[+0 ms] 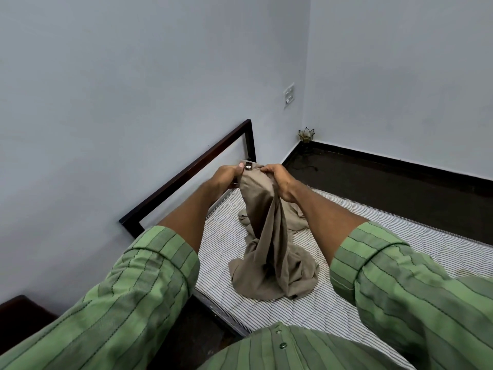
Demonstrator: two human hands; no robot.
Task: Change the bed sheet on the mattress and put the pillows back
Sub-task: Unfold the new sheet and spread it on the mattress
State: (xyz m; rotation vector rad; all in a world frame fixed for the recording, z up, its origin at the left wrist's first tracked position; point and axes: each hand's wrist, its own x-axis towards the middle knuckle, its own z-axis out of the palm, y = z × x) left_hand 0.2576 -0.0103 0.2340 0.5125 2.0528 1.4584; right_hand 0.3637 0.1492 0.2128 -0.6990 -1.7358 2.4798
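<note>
A beige bed sheet (269, 244) hangs bunched from both my hands, its lower part heaped on the bare striped mattress (346, 225). My left hand (226, 174) pinches the sheet's top edge beside a small black label (248, 166). Just to its right, my right hand (280, 180) grips the same edge, fingers curled round the cloth. Both hands are raised above the mattress, close together. No pillows are in view.
A dark wooden bed frame rail (186, 174) runs along the blue wall on the left. Dark floor (386, 188) lies beyond the mattress on the right. A small lotus-shaped holder (306, 135) stands in the far corner, a wall switch (289, 95) above it.
</note>
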